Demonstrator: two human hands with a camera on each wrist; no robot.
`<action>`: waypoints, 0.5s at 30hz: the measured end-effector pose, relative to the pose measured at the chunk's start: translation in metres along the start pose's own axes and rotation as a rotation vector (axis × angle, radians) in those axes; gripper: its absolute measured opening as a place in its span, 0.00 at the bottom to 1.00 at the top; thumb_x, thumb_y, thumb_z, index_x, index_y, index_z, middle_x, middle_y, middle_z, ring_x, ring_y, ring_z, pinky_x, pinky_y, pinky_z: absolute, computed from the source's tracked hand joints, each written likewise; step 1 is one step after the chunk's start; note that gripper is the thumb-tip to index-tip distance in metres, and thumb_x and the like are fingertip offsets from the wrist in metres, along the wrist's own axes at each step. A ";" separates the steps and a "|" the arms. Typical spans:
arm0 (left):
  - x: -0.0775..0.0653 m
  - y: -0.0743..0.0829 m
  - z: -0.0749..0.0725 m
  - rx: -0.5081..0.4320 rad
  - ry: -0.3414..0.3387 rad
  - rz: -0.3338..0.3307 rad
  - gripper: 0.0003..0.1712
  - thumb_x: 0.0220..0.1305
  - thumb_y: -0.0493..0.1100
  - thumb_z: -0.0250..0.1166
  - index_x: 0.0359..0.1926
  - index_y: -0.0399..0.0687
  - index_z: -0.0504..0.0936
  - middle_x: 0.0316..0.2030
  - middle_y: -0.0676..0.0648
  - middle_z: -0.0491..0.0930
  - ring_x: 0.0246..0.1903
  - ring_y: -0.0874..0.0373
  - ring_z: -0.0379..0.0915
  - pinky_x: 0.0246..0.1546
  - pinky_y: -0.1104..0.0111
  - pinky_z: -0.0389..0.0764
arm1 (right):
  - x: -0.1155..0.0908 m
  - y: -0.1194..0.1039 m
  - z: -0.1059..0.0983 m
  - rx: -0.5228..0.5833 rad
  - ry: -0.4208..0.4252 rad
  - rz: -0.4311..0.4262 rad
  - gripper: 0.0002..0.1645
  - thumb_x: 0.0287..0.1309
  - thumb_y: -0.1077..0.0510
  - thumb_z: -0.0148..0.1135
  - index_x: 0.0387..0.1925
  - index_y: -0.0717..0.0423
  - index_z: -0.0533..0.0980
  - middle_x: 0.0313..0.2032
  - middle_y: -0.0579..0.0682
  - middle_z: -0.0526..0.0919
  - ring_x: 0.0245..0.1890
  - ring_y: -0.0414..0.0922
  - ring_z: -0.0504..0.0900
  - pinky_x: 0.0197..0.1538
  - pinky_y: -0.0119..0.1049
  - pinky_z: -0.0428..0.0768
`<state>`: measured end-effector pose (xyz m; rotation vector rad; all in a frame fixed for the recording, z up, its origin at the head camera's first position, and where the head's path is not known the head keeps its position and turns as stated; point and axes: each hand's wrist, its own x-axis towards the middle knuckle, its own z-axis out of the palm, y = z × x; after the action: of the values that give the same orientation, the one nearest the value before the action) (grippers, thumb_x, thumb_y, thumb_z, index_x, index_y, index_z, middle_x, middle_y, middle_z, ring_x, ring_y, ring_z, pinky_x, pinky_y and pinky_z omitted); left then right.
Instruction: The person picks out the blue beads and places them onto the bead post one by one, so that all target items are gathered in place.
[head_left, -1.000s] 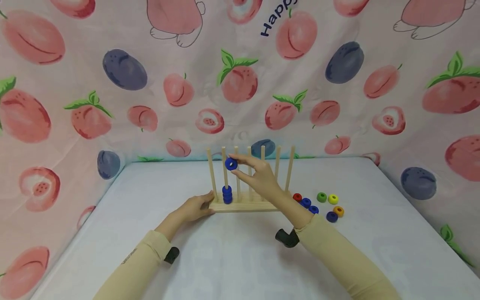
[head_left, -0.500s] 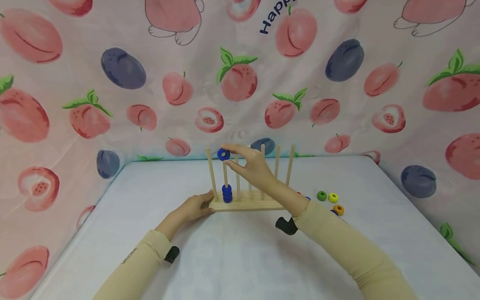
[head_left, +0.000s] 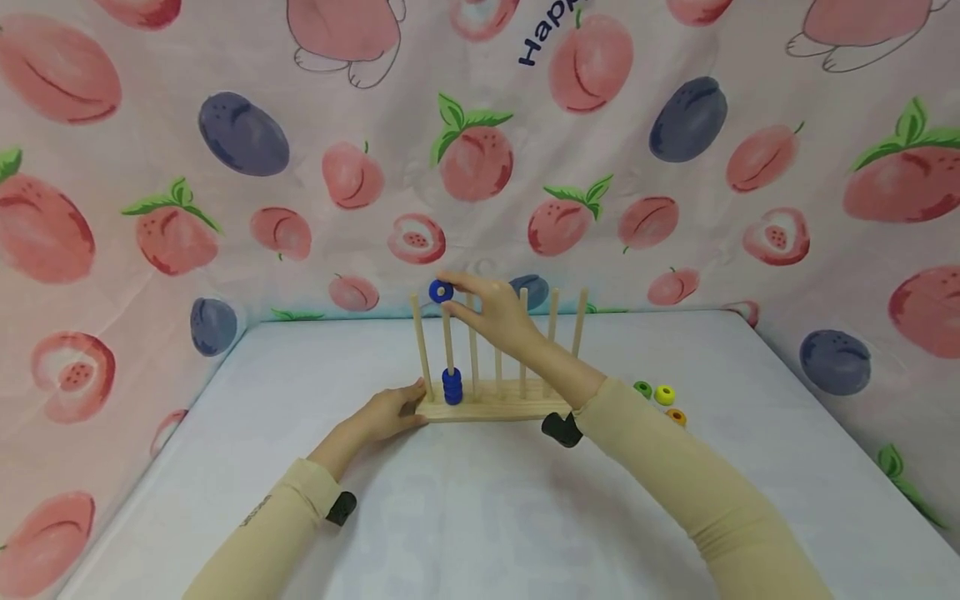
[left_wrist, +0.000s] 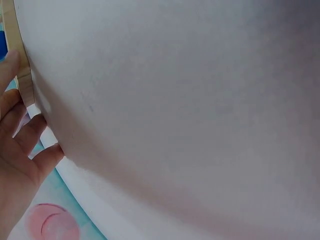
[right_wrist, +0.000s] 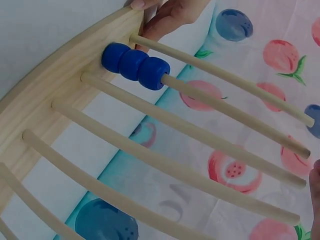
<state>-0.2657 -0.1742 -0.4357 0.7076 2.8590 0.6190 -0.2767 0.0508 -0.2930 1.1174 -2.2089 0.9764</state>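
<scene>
My right hand (head_left: 498, 315) pinches a blue bead (head_left: 434, 292) between thumb and fingers, at the top of the second rod from the left (head_left: 447, 342). In the right wrist view that rod's tip (right_wrist: 306, 154) shows bare, and only a little of the fingers (right_wrist: 315, 195) appears at the edge; the held bead is out of that view. Three blue beads (right_wrist: 131, 65) sit stacked at the rod's foot. With thumb in front and fingers round the end, my left hand (head_left: 384, 414) holds the left end of the wooden rack's base (head_left: 487, 412).
Green (head_left: 642, 389), yellow (head_left: 664, 395) and orange (head_left: 676, 417) beads lie on the white table (head_left: 450, 517) right of the rack, partly behind the right sleeve (head_left: 675, 475). The rack's other upright rods (head_left: 579, 325) stand close by. A fruit-printed cloth (head_left: 480, 167) hangs behind.
My right hand has moved up and left, carrying the blue bead to the second rod's top. The right forearm now covers more of the loose beads. My left hand stays put.
</scene>
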 end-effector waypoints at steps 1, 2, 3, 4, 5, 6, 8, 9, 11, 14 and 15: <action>0.000 0.000 -0.001 0.001 0.000 0.001 0.35 0.63 0.46 0.62 0.66 0.31 0.62 0.65 0.33 0.63 0.63 0.36 0.62 0.65 0.48 0.63 | 0.001 0.000 -0.001 0.000 -0.010 0.011 0.24 0.56 0.64 0.64 0.55 0.67 0.74 0.48 0.60 0.83 0.45 0.50 0.83 0.45 0.39 0.83; 0.000 0.000 -0.001 0.000 0.000 0.004 0.35 0.63 0.46 0.62 0.65 0.31 0.62 0.65 0.33 0.63 0.63 0.35 0.62 0.65 0.48 0.63 | 0.003 -0.001 -0.001 -0.005 -0.020 0.024 0.24 0.56 0.64 0.63 0.55 0.67 0.74 0.47 0.59 0.84 0.44 0.50 0.83 0.44 0.38 0.83; 0.000 0.000 -0.001 0.001 0.000 0.006 0.35 0.63 0.46 0.62 0.65 0.31 0.62 0.65 0.33 0.63 0.63 0.35 0.62 0.64 0.47 0.63 | 0.004 -0.001 -0.001 -0.011 -0.029 0.035 0.23 0.56 0.63 0.63 0.54 0.66 0.74 0.46 0.59 0.84 0.43 0.50 0.83 0.43 0.37 0.82; 0.000 0.000 -0.002 0.001 -0.001 0.006 0.35 0.63 0.46 0.62 0.65 0.31 0.63 0.65 0.33 0.63 0.63 0.35 0.62 0.64 0.47 0.63 | 0.006 0.000 -0.002 -0.016 -0.040 0.050 0.23 0.57 0.63 0.63 0.54 0.66 0.74 0.46 0.59 0.84 0.42 0.50 0.83 0.42 0.35 0.81; 0.000 0.001 -0.002 0.003 -0.002 0.007 0.35 0.63 0.46 0.62 0.65 0.31 0.63 0.65 0.33 0.63 0.63 0.35 0.62 0.64 0.47 0.63 | 0.007 0.000 -0.002 -0.022 -0.051 0.065 0.23 0.57 0.62 0.63 0.55 0.66 0.74 0.45 0.58 0.85 0.41 0.49 0.82 0.40 0.34 0.80; 0.000 0.001 -0.002 0.003 -0.004 0.009 0.35 0.63 0.46 0.62 0.65 0.31 0.63 0.65 0.33 0.63 0.63 0.35 0.62 0.64 0.47 0.63 | 0.009 0.001 -0.002 -0.026 -0.062 0.080 0.23 0.58 0.61 0.63 0.55 0.65 0.74 0.45 0.58 0.85 0.40 0.49 0.81 0.39 0.33 0.79; -0.001 0.001 -0.002 0.008 -0.005 0.011 0.34 0.63 0.46 0.62 0.64 0.31 0.64 0.65 0.34 0.62 0.63 0.35 0.62 0.64 0.47 0.63 | 0.011 0.003 -0.001 -0.026 -0.080 0.104 0.23 0.58 0.60 0.63 0.55 0.65 0.75 0.46 0.57 0.85 0.40 0.48 0.80 0.38 0.34 0.78; 0.000 0.001 -0.002 0.010 -0.007 0.011 0.34 0.63 0.46 0.62 0.64 0.31 0.64 0.66 0.34 0.62 0.63 0.35 0.62 0.64 0.47 0.63 | 0.012 0.004 -0.001 -0.022 -0.090 0.116 0.23 0.58 0.60 0.63 0.55 0.64 0.75 0.47 0.57 0.84 0.41 0.48 0.80 0.38 0.34 0.79; 0.000 0.001 -0.002 0.011 -0.011 0.007 0.34 0.63 0.46 0.62 0.64 0.31 0.64 0.66 0.35 0.61 0.63 0.36 0.62 0.65 0.48 0.63 | 0.014 0.006 -0.002 0.006 -0.110 0.139 0.23 0.58 0.60 0.62 0.55 0.64 0.75 0.49 0.57 0.83 0.44 0.48 0.81 0.43 0.35 0.81; 0.000 0.001 -0.002 0.002 -0.015 0.004 0.34 0.64 0.46 0.61 0.65 0.32 0.64 0.66 0.35 0.61 0.63 0.36 0.61 0.65 0.48 0.62 | 0.015 0.009 -0.003 0.047 -0.128 0.167 0.23 0.59 0.60 0.62 0.55 0.65 0.75 0.51 0.58 0.82 0.50 0.50 0.82 0.51 0.36 0.81; 0.001 0.001 -0.001 0.003 -0.015 0.006 0.34 0.64 0.46 0.62 0.65 0.32 0.64 0.66 0.35 0.61 0.63 0.36 0.62 0.65 0.48 0.63 | 0.016 0.009 -0.003 0.062 -0.131 0.177 0.23 0.59 0.59 0.62 0.55 0.65 0.75 0.51 0.59 0.82 0.52 0.51 0.81 0.54 0.37 0.80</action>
<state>-0.2659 -0.1735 -0.4342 0.7185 2.8461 0.6072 -0.2927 0.0492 -0.2842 1.0533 -2.4314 1.0795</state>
